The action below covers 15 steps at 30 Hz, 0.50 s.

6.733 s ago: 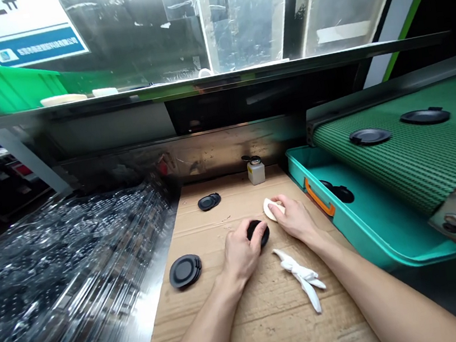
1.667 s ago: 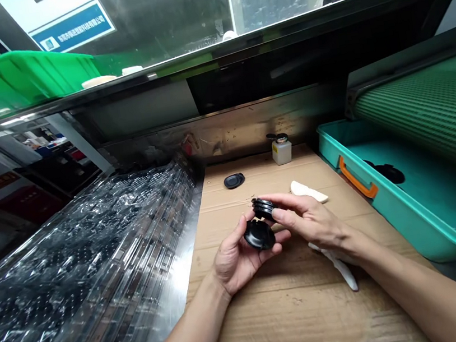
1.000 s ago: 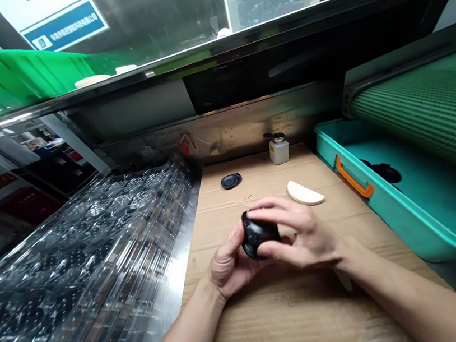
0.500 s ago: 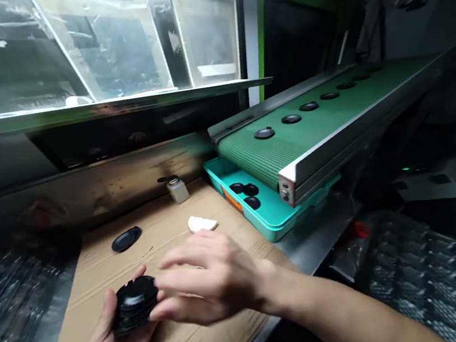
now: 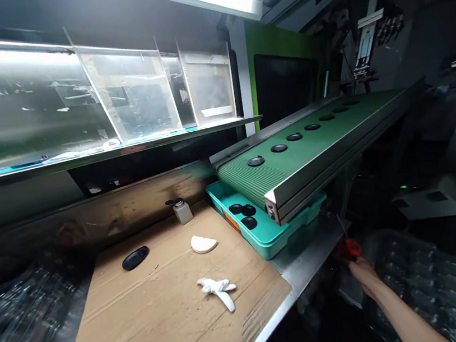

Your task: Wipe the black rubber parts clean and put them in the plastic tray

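My right hand (image 5: 363, 272) reaches beyond the right edge of the work table, low at the right of the view. Its fingers meet a red object (image 5: 352, 248) whose kind is too dark to make out. Shadow hides how the fingers lie on it. My left hand is out of the view, and the stack of black discs does not show. On the cardboard (image 5: 158, 311) lie a black oval disc (image 5: 135, 258), a white half-round piece (image 5: 204, 244) and a white cross-shaped piece (image 5: 218, 289).
A green conveyor belt (image 5: 302, 155) carries several black discs in a row. Under its end stands a turquoise bin (image 5: 270, 244) with black discs inside. A small white bottle (image 5: 183, 212) stands at the back. Clear plastic trays (image 5: 442, 277) are at right, clear plastic packaging (image 5: 17, 331) at left.
My right hand has moved from the disc stack to the red object at the right. My left hand and the stack have left the view. The camera has tilted up.
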Tool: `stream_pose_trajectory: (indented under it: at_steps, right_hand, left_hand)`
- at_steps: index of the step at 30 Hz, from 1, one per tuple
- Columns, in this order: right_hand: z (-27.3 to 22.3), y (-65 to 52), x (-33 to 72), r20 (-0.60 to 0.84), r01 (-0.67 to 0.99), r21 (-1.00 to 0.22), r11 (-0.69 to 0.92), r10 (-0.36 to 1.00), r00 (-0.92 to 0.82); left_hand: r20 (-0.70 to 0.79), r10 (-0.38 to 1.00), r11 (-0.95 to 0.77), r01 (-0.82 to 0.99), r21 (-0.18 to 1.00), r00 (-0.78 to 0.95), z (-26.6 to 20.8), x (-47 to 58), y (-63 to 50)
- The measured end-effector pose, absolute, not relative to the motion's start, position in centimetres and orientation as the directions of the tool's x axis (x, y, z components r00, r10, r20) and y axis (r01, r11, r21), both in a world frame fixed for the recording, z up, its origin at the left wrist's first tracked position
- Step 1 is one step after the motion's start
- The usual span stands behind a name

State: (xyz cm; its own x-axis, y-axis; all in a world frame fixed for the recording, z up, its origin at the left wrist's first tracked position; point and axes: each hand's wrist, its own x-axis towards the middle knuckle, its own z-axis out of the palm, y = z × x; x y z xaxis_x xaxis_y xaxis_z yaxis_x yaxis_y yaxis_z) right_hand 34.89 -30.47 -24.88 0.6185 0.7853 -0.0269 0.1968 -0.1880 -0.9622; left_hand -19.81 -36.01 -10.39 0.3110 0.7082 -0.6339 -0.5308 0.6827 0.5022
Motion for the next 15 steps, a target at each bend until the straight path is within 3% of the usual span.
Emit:
stream_pose_trajectory:
  at_steps: [4, 9, 15]
  right_hand:
    - [-23.7, -29.5, 35.6, 0.025, 0.294, -0.940, -0.175, 0.822, 0.568]
    - [-23.3, -30.6, 36.5, 0.099, 0.333, -0.939, -0.087, 0.859, 0.502]
    - [-21.5, -34.2, 36.3, -0.047, 0.388, -0.893, -0.230, 0.903, 0.428]
  left_hand:
    - [-0.669, 0.678, 0.707, -0.521, 0.478, 0.307, -11.0, -17.8, -34.8]
    - [-0.732, 0.623, 0.721, -0.564, 0.401, 0.276, -15.2, -12.9, -37.5]
    - [-0.754, 0.613, 0.641, -0.706, 0.302, 0.234, -18.5, -10.5, -48.3]
